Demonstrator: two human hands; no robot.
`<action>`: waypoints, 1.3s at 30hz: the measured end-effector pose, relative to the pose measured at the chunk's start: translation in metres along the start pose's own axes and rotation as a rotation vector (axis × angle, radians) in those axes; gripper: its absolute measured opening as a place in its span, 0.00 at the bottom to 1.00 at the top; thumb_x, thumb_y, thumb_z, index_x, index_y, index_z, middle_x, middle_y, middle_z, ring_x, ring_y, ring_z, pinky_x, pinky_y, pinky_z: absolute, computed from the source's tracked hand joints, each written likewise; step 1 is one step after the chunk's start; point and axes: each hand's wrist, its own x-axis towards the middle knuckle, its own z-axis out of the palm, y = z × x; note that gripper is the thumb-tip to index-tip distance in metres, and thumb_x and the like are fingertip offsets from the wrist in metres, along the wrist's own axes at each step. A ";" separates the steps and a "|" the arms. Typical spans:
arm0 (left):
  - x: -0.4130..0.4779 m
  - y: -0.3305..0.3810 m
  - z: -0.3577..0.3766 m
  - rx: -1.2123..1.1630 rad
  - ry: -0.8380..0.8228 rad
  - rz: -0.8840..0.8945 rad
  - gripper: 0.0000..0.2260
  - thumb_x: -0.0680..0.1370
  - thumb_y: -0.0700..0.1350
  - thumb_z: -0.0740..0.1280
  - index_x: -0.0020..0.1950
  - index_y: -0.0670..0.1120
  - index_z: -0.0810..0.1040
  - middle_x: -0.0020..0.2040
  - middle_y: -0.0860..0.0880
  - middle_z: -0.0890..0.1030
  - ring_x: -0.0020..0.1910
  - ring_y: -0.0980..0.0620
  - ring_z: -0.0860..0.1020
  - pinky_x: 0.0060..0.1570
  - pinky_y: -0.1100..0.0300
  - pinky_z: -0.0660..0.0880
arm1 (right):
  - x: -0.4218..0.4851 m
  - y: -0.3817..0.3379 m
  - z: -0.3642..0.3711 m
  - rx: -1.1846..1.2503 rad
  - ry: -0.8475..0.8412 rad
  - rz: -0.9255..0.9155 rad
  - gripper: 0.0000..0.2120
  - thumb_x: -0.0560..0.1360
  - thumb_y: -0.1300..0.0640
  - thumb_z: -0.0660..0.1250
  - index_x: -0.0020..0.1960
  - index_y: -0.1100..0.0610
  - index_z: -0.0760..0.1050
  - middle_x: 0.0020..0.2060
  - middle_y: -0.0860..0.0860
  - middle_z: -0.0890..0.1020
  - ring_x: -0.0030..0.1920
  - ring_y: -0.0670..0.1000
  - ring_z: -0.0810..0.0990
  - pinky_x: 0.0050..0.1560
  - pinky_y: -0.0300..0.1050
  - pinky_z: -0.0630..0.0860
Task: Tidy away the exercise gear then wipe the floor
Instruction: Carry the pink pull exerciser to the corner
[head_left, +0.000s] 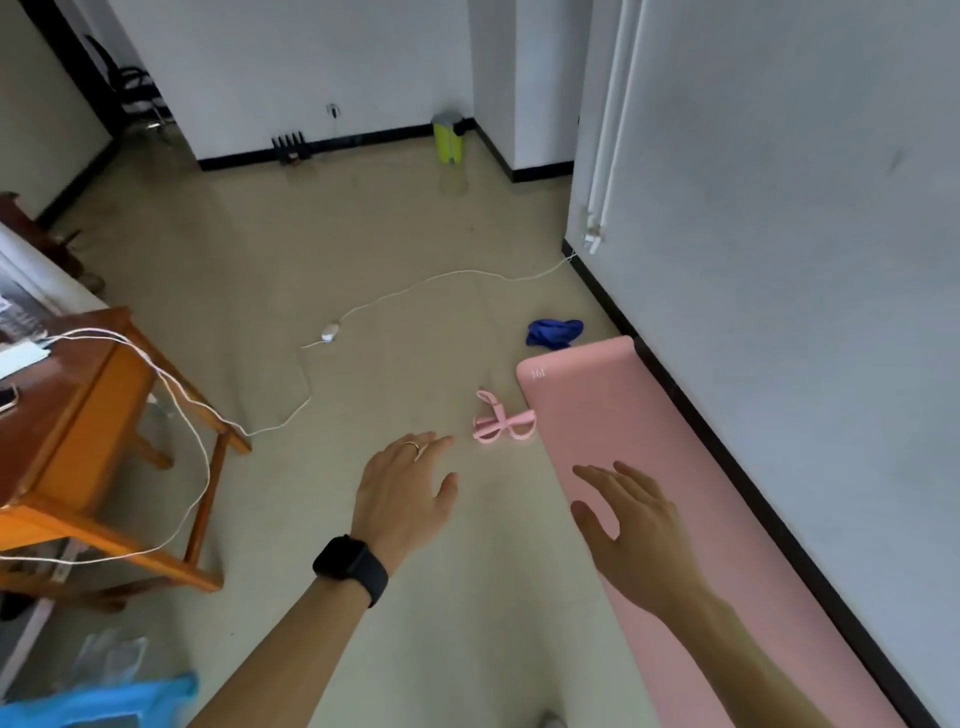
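Both hands are spread and hold nothing; the left hand (402, 486) reaches toward the pink strap trainer (503, 419), perhaps a resistance band, lying on the floor (363, 249) against the unrolled pink mat (675, 467); the right hand (631, 525) hovers over that mat, probably to roll it.

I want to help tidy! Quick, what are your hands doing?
Left hand: open, holding nothing.
Right hand: open, holding nothing.

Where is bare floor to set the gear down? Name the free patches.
Free: the wide floor beyond the white cable, toward the green bin; also the strip between the wooden table and the pink mat, below the left hand. Crowded: the mat's far end, with the pink strap and blue cloth.
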 end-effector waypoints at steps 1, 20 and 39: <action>0.018 -0.007 0.001 -0.003 -0.002 -0.012 0.21 0.80 0.53 0.62 0.74 0.54 0.70 0.73 0.51 0.72 0.74 0.50 0.66 0.71 0.54 0.63 | 0.022 -0.001 0.005 -0.001 -0.012 -0.001 0.21 0.80 0.41 0.59 0.72 0.43 0.71 0.68 0.40 0.75 0.75 0.50 0.64 0.71 0.51 0.63; 0.395 -0.145 0.054 -0.016 -0.267 0.143 0.16 0.78 0.48 0.65 0.65 0.48 0.78 0.62 0.46 0.80 0.63 0.43 0.76 0.60 0.47 0.74 | 0.350 -0.017 0.132 -0.022 -0.165 0.301 0.22 0.81 0.41 0.58 0.73 0.43 0.69 0.69 0.41 0.75 0.75 0.51 0.64 0.72 0.52 0.63; 0.662 -0.135 0.282 0.288 -0.833 0.457 0.23 0.78 0.55 0.64 0.72 0.54 0.69 0.67 0.48 0.74 0.68 0.45 0.70 0.66 0.51 0.67 | 0.562 0.122 0.305 0.219 -0.390 0.864 0.24 0.82 0.41 0.55 0.76 0.45 0.63 0.71 0.45 0.73 0.74 0.51 0.63 0.71 0.49 0.65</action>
